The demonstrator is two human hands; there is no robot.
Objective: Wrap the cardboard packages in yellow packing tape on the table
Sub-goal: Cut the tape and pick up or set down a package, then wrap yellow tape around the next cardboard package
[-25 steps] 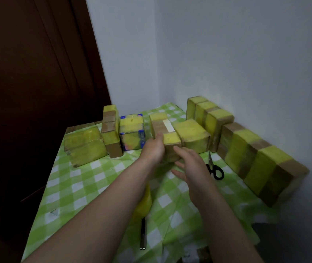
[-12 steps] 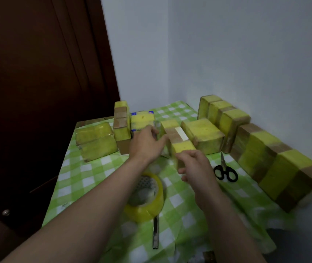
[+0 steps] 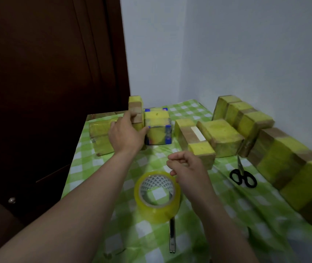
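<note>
My left hand (image 3: 125, 136) reaches to the back left and closes around an upright cardboard package (image 3: 135, 112) banded in yellow tape. Right beside it stands a yellow-taped box with blue edges (image 3: 157, 128). My right hand (image 3: 187, 168) hovers with curled fingers and holds nothing, just in front of a long package with a white label (image 3: 194, 141). A roll of yellow packing tape (image 3: 157, 196) lies flat on the green checked tablecloth (image 3: 227, 215), below my right hand.
Several taped packages line the right wall (image 3: 288, 164) and back corner (image 3: 240, 116); another lies at far left (image 3: 100, 137). Black scissors (image 3: 242, 175) lie right of centre. A metal utility knife (image 3: 172, 236) lies near the front. A dark door stands left.
My left hand let go of the long labelled package and moved left onto the upright package. My right hand drew back from the long package. The view tilted down, showing the tape roll.
</note>
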